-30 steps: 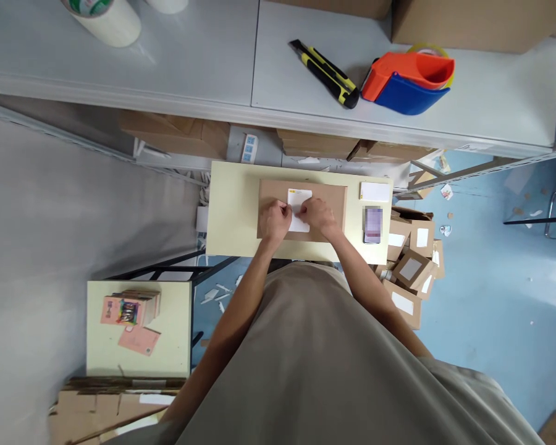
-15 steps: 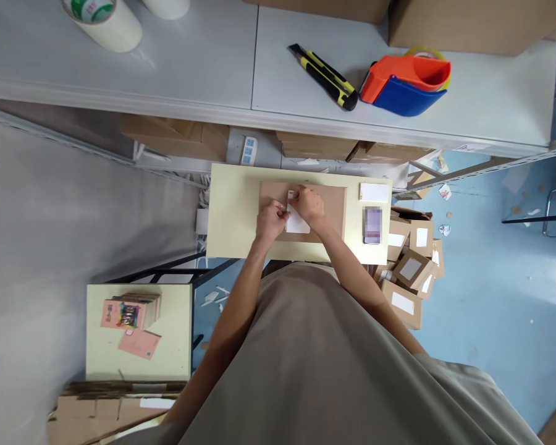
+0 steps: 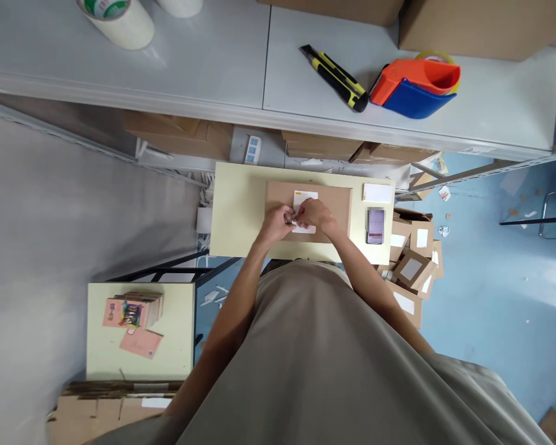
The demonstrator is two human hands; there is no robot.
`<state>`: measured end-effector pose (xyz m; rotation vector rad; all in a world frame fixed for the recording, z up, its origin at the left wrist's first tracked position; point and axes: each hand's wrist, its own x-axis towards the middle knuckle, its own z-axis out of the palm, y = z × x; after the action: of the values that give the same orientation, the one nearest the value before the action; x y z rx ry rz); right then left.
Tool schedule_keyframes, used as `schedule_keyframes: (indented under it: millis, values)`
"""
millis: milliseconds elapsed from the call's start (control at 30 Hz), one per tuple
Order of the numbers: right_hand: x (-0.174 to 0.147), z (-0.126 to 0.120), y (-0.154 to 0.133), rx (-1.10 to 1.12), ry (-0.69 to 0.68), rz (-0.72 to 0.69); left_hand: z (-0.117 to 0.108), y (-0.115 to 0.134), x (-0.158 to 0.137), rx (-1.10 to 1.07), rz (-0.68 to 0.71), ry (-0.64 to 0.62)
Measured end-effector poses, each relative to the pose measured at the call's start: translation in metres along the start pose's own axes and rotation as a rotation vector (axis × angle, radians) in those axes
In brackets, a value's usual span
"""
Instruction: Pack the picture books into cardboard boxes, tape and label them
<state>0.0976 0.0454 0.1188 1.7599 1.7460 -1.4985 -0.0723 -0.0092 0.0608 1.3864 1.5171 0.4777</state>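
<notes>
A flat brown cardboard box point(image 3: 338, 196) lies on the pale yellow table in front of me. On its top is a white label point(image 3: 306, 195) with a small yellow mark at its upper edge. My left hand point(image 3: 278, 224) is closed at the label's left edge, fingertips pinched together. From the right, my right hand point(image 3: 317, 214) reaches over the label, its fingers also pinched and almost meeting the left ones. A whitish bit shows between the fingertips; what it is cannot be made out. The hands cover the label's middle.
On the table's right side lie a stack of white labels point(image 3: 377, 193) and a phone point(image 3: 375, 226). A shelf above holds a utility knife point(image 3: 336, 79), an orange-blue tape dispenser point(image 3: 414, 88) and white rolls point(image 3: 125, 25). Labelled boxes point(image 3: 410, 269) pile up at right; pink booklets point(image 3: 136, 312) sit lower left.
My right hand has moved down from the label's top edge toward my left fingertips, uncovering the upper part of the label. The view has shifted slightly.
</notes>
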Motion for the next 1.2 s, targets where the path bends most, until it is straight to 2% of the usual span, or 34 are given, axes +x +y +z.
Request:
schedule_keyframes:
  millis: [133, 233, 333, 767, 1200]
  values:
    - [0.002, 0.008, 0.007, 0.059, 0.115, -0.016, -0.002, -0.003, 0.001, -0.063, 0.038, 0.010]
    - [-0.003, 0.021, 0.018, -0.043, 0.277, -0.093, -0.004, -0.006, 0.001, -0.115, 0.055, 0.009]
    - [-0.007, 0.030, 0.025, -0.132, 0.351, -0.134, -0.006, -0.009, 0.000, -0.161, 0.059, 0.005]
    - [0.004, 0.040, 0.036, -0.194, 0.403, -0.156, -0.006, -0.012, 0.002, -0.156, 0.024, 0.001]
    - [0.003, 0.036, 0.035, -0.197, 0.375, -0.167, -0.009, -0.008, -0.001, -0.119, 0.033, 0.001]
